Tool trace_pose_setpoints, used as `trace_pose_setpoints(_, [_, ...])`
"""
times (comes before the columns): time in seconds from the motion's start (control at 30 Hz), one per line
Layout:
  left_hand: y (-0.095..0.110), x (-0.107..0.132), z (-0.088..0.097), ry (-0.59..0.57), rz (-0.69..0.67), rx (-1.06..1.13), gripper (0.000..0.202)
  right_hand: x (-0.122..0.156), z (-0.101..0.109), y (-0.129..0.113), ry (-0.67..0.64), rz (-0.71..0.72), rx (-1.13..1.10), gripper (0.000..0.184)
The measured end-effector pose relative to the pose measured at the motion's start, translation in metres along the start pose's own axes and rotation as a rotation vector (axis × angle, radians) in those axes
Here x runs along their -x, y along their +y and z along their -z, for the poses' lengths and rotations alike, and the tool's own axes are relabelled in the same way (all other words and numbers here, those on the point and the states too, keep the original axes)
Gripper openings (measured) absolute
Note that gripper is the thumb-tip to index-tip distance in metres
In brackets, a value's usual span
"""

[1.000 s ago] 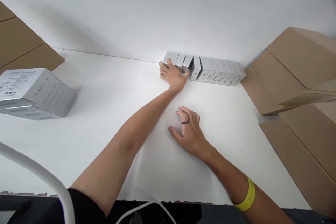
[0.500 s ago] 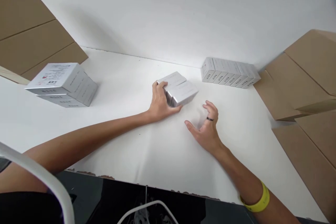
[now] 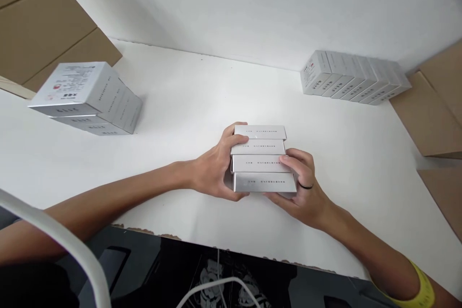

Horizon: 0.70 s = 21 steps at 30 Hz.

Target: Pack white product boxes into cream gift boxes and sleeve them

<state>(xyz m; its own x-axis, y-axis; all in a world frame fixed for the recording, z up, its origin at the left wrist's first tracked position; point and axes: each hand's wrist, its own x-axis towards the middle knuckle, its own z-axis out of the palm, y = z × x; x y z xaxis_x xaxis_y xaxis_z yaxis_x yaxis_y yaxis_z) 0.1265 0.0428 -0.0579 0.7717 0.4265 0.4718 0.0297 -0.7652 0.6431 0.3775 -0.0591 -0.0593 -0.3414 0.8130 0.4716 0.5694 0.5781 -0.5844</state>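
Note:
Several slim white boxes [image 3: 260,160] sit pressed together as one bundle near the front of the white table [image 3: 187,91]. My left hand [image 3: 212,166] clasps the bundle's left end, fingers curled over its top. My right hand [image 3: 303,190], with a dark ring on one finger, grips the right end and underside. Both hands are closed on the same bundle.
A row of the same white boxes [image 3: 352,79] stands against the wall at the back right. A pile of larger white boxes [image 3: 86,98] lies at the left. Brown cartons [image 3: 39,19] rise at the far left, and more cartons [image 3: 433,110] at the right. A white tube [image 3: 57,243] crosses the lower left corner.
My left hand pulled several boxes off the end of the back row and drew them toward me. My right hand, open on the table before, has closed on the bundle's right end.

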Motion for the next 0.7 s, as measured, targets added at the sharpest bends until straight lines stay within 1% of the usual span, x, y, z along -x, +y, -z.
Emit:
trace_pose_setpoints(0.1, [0.0, -0.002, 0.002, -0.045, -0.014, 0.028, 0.119, -0.003, 0.003, 0.001, -0.004, -0.005, -0.004, 0.082])
trace_pose_setpoints(0.2, [0.003, -0.003, 0.004, -0.078, 0.029, 0.048, 0.123, -0.005, 0.003, 0.001, 0.016, 0.01, 0.002, 0.084])
trace_pose_setpoints(0.27, [0.004, -0.004, 0.005, -0.082, 0.034, 0.05, 0.126, -0.006, 0.001, 0.002, 0.027, 0.015, -0.013, 0.086])
trace_pose_setpoints(0.33, [0.003, -0.004, 0.005, -0.07, 0.009, 0.051, 0.127, -0.005, 0.0, 0.001, 0.038, 0.009, -0.047, 0.089])
trace_pose_setpoints(0.43, [-0.003, -0.001, 0.002, -0.062, -0.009, 0.062, 0.13, -0.004, 0.0, 0.0, 0.035, 0.008, -0.097, 0.097])
trace_pose_setpoints(0.5, [-0.009, 0.001, 0.001, -0.055, -0.03, 0.077, 0.138, -0.003, 0.0, -0.001, 0.023, 0.05, -0.113, 0.099])
trace_pose_setpoints(0.6, [-0.018, 0.003, 0.001, -0.052, -0.089, 0.139, 0.145, -0.001, 0.003, 0.001, 0.01, 0.155, -0.132, 0.095])
trace_pose_setpoints(0.63, [-0.02, 0.003, 0.002, -0.049, -0.092, 0.165, 0.143, 0.0, 0.004, 0.002, -0.002, 0.177, -0.145, 0.093])
trace_pose_setpoints(0.7, [-0.022, 0.003, 0.004, -0.028, -0.059, 0.239, 0.13, 0.001, 0.007, 0.005, -0.039, 0.184, -0.165, 0.091])
